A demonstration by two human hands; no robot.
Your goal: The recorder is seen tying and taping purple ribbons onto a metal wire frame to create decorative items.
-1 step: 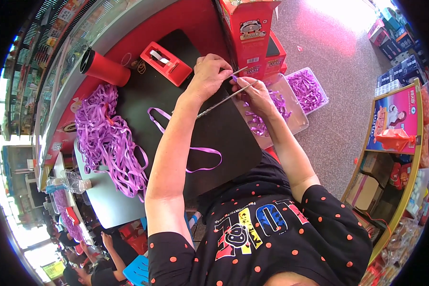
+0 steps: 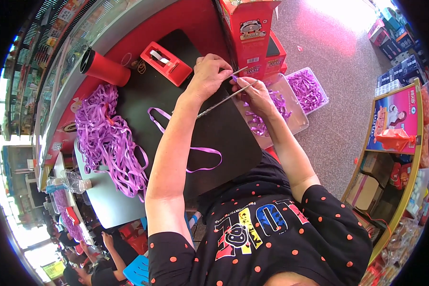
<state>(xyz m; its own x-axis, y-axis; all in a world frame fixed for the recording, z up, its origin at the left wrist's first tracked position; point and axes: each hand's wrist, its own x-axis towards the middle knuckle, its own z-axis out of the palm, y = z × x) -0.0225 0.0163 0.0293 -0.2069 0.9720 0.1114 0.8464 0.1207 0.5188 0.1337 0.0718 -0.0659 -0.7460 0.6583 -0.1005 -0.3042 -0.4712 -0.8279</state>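
Note:
Above the far right part of the black tabletop, my two hands work close together. My left hand is closed in a pinch at a thin stick that points right. In the fingers of my right hand is a long thin metal-looking rod, slanting down to the left over the table. A small purple ribbon piece shows between the fingertips; which hand grips it is hard to tell. Under my left forearm lies a loose purple ribbon, partly hidden.
A heap of purple ribbons hangs at the table's left side. Behind are a red tumbler and a red tape dispenser. Right of the table, a clear tray and a white tub hold purple pieces, beside a tall red box.

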